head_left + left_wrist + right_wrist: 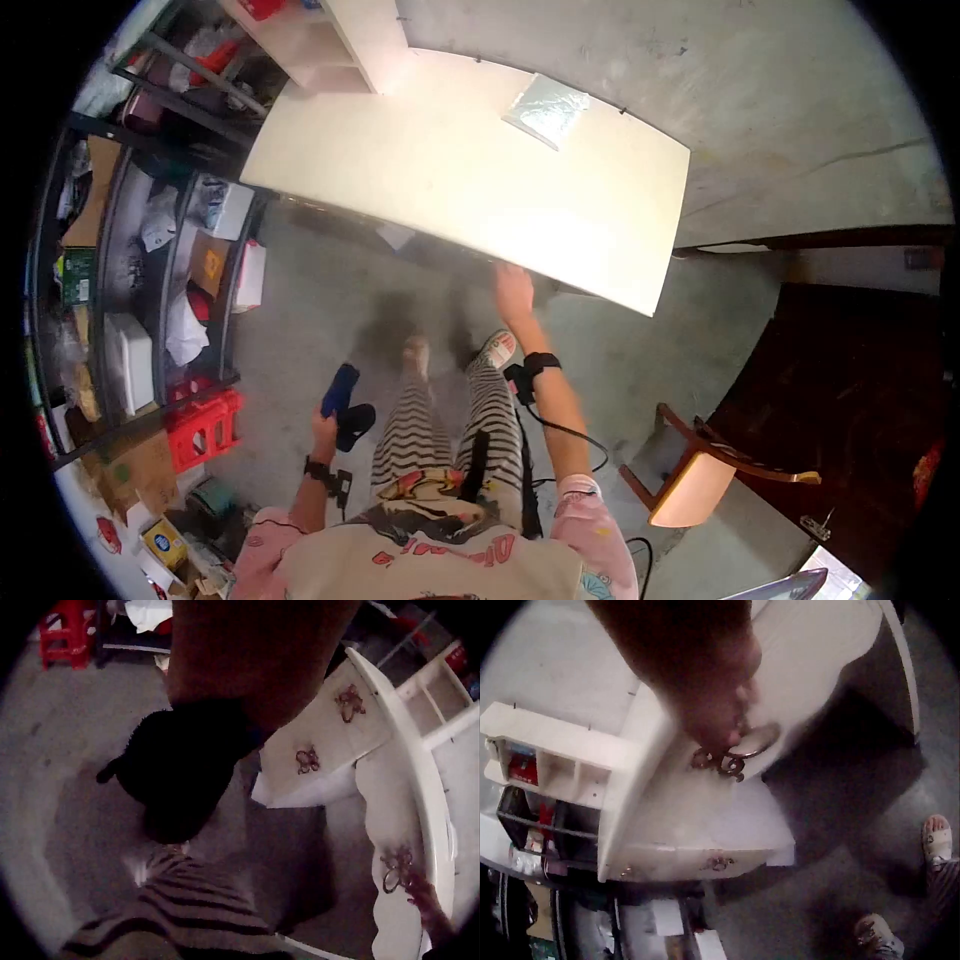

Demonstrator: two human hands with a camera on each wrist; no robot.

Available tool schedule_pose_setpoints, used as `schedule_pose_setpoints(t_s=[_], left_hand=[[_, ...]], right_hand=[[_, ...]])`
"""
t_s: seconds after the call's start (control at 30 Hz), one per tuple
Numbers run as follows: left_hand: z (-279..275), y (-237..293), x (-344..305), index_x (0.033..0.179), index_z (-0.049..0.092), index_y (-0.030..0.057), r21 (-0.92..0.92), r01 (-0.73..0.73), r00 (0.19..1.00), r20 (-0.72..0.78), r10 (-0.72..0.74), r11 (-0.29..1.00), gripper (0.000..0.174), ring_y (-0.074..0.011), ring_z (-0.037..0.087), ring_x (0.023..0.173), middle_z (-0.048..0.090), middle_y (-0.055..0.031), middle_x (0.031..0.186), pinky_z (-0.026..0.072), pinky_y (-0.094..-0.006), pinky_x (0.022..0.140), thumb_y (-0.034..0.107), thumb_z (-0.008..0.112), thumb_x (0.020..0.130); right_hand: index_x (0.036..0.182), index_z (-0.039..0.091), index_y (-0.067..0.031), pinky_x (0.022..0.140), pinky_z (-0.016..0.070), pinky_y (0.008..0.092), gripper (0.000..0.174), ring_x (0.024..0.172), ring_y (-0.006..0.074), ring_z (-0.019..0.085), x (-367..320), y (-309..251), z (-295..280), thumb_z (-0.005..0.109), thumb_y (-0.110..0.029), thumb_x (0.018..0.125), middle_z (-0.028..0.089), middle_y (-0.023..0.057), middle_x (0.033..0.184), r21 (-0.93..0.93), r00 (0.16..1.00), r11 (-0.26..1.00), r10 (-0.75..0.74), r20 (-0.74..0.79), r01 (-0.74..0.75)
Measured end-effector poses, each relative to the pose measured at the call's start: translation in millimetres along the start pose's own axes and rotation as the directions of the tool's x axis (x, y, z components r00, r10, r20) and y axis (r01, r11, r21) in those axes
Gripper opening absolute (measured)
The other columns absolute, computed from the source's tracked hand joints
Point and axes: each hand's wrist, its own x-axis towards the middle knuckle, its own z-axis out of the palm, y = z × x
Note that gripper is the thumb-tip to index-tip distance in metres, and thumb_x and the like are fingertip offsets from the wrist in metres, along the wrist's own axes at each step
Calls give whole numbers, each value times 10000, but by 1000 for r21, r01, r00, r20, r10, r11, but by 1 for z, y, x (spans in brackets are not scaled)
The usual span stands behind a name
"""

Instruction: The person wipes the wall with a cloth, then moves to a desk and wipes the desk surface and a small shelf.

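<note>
My left hand (325, 432) hangs low on the left and grips a soft dark blue and black bundle (341, 392). In the left wrist view the black, fuzzy-edged part of the bundle (176, 765) fills the middle; I cannot tell what kind of thing it is. My right hand (514, 292) is at the front edge of a white desk (450, 160). Seen from the right wrist, its curled fingers are at an ornate metal drawer pull (731, 763) on the desk's scalloped front. The left wrist view shows the same drawer pull (396, 871) beside the fingertips.
A flat, shiny plastic packet (548, 108) lies at the back of the desktop. Loaded shelves (150, 290) and a red stool (203, 430) stand on the left. At right is a wooden chair (692, 485). A black cable (570, 432) runs by the right arm.
</note>
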Motion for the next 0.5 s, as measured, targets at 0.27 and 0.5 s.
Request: schedule_pose_setpoints(t_s=[0.27,0.5], left_hand=[[-7,-16,27,1171,491,-27,-61,-30,982,186,41,998,356,-308,555,979,566,-194,1099,415,-366,860,65,524,828],[-19,80,29,1216,474,15,106,-299,937,220,271,948,433,-324,534,1037,536,-230,1152,394,-381,894,160,601,828]], right_hand=[[1070,487,-30,735,475,396,342,957,314,510,-58,-57,2,526,-49,731,493,150,1033,38,998,998,39,44,-40],[1187,454,-41,865,458,405,454,1077,281,489,-162,-103,23,567,-133,757,474,117,1194,-54,943,991,136,305,-125]])
